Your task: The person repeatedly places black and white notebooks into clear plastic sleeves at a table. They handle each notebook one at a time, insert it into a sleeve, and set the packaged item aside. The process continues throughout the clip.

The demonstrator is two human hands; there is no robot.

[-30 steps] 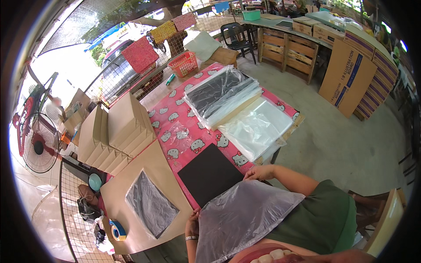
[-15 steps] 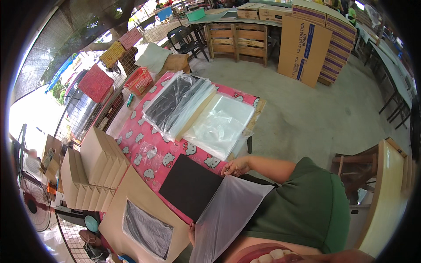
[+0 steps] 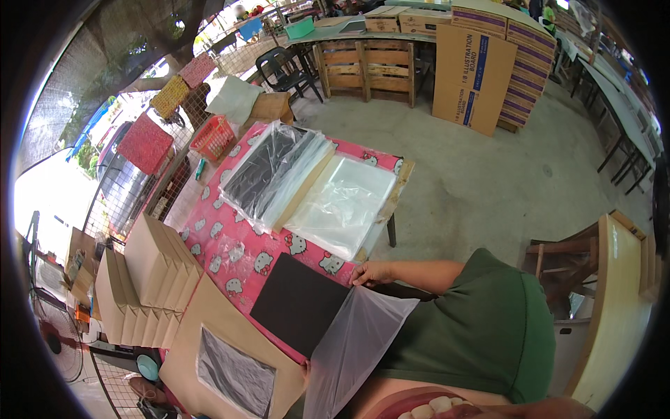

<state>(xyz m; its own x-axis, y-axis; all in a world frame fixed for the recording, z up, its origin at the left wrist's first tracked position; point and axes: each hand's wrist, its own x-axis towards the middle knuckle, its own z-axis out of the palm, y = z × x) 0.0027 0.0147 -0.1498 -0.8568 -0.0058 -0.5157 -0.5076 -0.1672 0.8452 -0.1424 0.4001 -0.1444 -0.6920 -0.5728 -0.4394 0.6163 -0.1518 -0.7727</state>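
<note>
Pink patterned table, concrete floor, stacked cartons

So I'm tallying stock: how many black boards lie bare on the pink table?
1: the black board at the near edge, by the right hand. Others may sit inside the bagged stack.

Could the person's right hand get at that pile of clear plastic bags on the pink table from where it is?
Probably yes. The right hand rests at the black board's corner, gripping the clear bag; the pile of clear bags lies just beyond with nothing between, though the hand is occupied.
</note>
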